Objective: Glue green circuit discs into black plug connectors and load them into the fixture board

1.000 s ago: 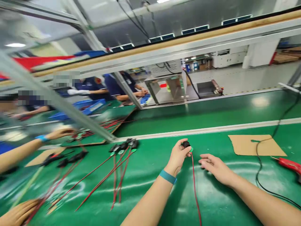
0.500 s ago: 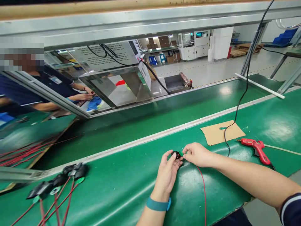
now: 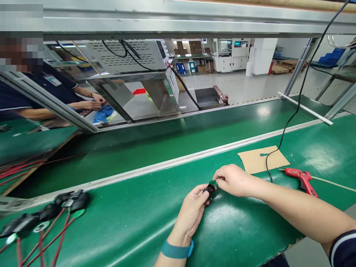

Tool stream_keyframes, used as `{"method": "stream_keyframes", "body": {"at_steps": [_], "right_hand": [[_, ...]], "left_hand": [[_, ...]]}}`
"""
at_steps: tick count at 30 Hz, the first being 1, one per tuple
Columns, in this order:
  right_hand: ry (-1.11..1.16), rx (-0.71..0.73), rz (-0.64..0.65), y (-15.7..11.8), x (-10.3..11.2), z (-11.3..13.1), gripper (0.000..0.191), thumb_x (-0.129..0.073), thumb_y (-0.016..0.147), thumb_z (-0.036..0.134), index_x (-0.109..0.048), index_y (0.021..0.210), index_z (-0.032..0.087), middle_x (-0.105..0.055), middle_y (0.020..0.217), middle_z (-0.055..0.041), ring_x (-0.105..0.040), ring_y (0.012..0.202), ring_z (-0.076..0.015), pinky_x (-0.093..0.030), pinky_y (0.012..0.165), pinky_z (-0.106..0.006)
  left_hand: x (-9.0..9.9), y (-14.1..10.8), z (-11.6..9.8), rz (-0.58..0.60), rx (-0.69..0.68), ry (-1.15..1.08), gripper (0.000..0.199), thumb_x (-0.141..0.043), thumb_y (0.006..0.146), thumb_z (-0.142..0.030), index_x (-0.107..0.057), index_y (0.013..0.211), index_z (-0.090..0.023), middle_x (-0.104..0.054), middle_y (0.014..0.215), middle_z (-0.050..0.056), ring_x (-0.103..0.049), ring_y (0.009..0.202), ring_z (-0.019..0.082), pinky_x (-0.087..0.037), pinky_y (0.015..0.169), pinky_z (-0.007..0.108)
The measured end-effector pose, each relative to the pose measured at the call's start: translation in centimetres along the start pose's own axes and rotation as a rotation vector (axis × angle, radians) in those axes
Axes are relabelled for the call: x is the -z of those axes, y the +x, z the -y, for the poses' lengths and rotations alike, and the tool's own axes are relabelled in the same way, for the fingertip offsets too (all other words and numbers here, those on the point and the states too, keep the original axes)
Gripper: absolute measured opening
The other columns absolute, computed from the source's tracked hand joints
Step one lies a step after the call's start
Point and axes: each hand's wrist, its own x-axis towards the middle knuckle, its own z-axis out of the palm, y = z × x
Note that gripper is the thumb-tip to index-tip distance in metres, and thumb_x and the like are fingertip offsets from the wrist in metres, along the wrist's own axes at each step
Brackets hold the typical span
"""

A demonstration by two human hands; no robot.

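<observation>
The left hand (image 3: 187, 211) is grasping the black part (image 3: 210, 189) above the green mat (image 3: 133, 211); the right hand (image 3: 233, 180) is keeping curled fingers beside the green disc (image 3: 213, 182) at the part's far end; whether they are gripping it cannot be told. The red glue gun (image 3: 303, 177) is lying right of the cardboard sheet (image 3: 257, 164).

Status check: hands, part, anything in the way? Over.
Left hand holding black part. Right hand at green disc, grip unclear. Disc at part's upper end. Red glue gun lies off right, not between hands.
</observation>
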Motion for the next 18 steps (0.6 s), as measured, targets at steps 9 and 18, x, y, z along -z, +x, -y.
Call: {"method": "stream_keyframes", "body": {"at_steps": [9, 18], "right_hand": [[-0.13, 0.092, 0.096, -0.9, 0.0, 0.2, 0.025, -0.056, 0.091, 0.009, -0.078, 0.1, 0.017, -0.07, 0.09, -0.0065, -0.063, 0.08, -0.0173, -0.042, 0.07, -0.025], [-0.098, 0.206, 0.184, 0.6, -0.8, 0.5, 0.019, -0.06, 0.09, 0.009, -0.075, 0.08, 0.017, -0.065, 0.074, -0.0033, -0.058, 0.071, -0.0159, -0.036, 0.061, -0.024]], "left_hand": [[-2.0, -1.7, 0.2, 0.193, -0.01, 0.207, 0.041, -0.081, 0.081, -0.04, -0.059, 0.11, -0.022, -0.07, 0.093, 0.004, -0.069, 0.091, 0.023, -0.057, 0.07, 0.033], [-1.2, -2.6, 0.6, 0.092, 0.008, 0.098, 0.038, -0.066, 0.09, -0.051, -0.071, 0.097, -0.014, -0.07, 0.086, 0.012, -0.065, 0.078, 0.023, -0.053, 0.063, 0.031]]}}
